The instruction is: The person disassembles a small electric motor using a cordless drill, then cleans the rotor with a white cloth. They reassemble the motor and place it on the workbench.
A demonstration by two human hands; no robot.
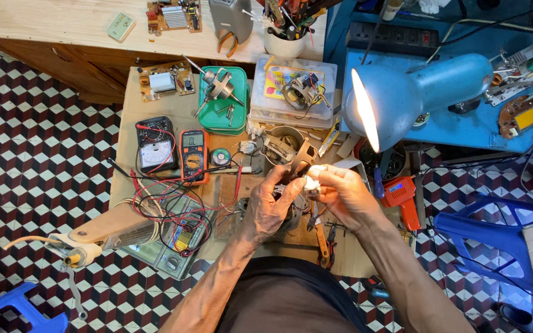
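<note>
Small motor part [300,161] gripped between left hand [271,206] and right hand [340,194] fingers, lit by blue lamp [421,95], multimeters [174,151] on counter [132,132] leftward.

Lamp [402,98] glare – fingers [316,172] overexposed

I can't tell what my left hand [272,206] and right hand [340,194] pinch between them: the lamp [414,98] washes that small white object [313,179] out to a glare. My fingers cover most of the metal part [297,161] above it. The picture's edges cut off the 2 blue stools [495,237], the circuit board [174,15] and the tool cup [285,43].
</note>
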